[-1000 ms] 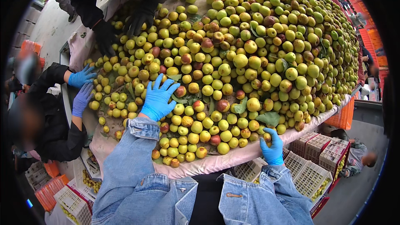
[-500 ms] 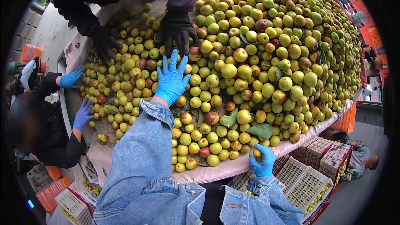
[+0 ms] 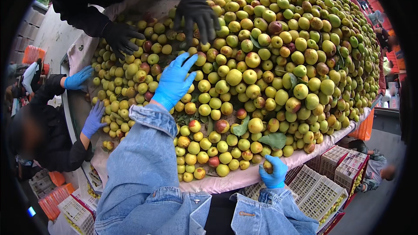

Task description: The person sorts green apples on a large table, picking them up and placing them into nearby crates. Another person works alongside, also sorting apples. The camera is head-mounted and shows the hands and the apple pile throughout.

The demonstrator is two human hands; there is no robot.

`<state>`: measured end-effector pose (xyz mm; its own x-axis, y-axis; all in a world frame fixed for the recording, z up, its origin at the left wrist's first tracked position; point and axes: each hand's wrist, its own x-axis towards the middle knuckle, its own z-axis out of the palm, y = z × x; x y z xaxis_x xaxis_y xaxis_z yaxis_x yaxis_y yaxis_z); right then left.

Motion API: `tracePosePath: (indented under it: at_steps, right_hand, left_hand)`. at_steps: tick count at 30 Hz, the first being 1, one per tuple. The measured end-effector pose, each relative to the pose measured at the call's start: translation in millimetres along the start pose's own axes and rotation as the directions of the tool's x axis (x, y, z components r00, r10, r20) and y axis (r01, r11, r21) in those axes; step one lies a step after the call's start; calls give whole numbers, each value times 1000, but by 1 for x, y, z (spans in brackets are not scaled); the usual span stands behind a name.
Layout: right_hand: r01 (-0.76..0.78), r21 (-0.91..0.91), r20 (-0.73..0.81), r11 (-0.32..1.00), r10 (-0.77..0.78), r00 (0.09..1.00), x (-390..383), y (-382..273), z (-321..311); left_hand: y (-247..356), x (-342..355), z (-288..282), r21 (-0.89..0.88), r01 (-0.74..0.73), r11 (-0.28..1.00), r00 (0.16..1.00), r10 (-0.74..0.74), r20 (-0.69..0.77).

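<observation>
A large heap of yellow-green, red-blotched jujubes (image 3: 250, 76) covers the pink cloth-lined table (image 3: 244, 176). My left hand (image 3: 174, 82), in a blue glove, reaches over the middle of the heap, fingers spread and nothing held. Its fingertips are at the jujubes near a co-worker's black gloves. At the table's near edge, my right hand (image 3: 274, 172), also blue-gloved, is closed round one green-brown jujube (image 3: 267, 166). Some green leaves (image 3: 273, 140) lie among the fruit just beyond it.
Across the table a co-worker's black-gloved hands (image 3: 197, 19) are over the heap. At the left, another person has a blue glove (image 3: 78, 78) and a purple glove (image 3: 94, 119) at the fruit. White slatted crates (image 3: 315, 193) stand below the near edge; orange crates (image 3: 55, 200) are at lower left.
My left hand has drawn slightly left, its fingers turning rightward. My right hand stays at the edge with the jujube. The co-worker's black gloves have shifted right, and the purple glove has moved inward.
</observation>
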<state>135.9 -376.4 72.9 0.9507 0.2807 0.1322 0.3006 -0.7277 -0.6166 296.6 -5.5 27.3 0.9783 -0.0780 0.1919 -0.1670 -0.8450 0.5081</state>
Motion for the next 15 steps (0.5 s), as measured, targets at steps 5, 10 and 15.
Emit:
tracePosePath:
  at_steps: [5, 10, 15]
  right_hand:
    - [23, -11, -39, 1000, -24, 999, -1, -1, 3]
    - [20, 6, -16, 1000, -20, 1000, -1, 0, 1]
    - [16, -12, 7, 1000, -15, 1000, -3, 3, 0]
  left_hand:
    - [4, 21, 33, 198, 54, 979, 992, -76, 102]
    - [-3, -15, 5, 28, 104, 994, 970, -108, 219]
    - [12, -79, -20, -61, 111, 992, 940, -84, 332]
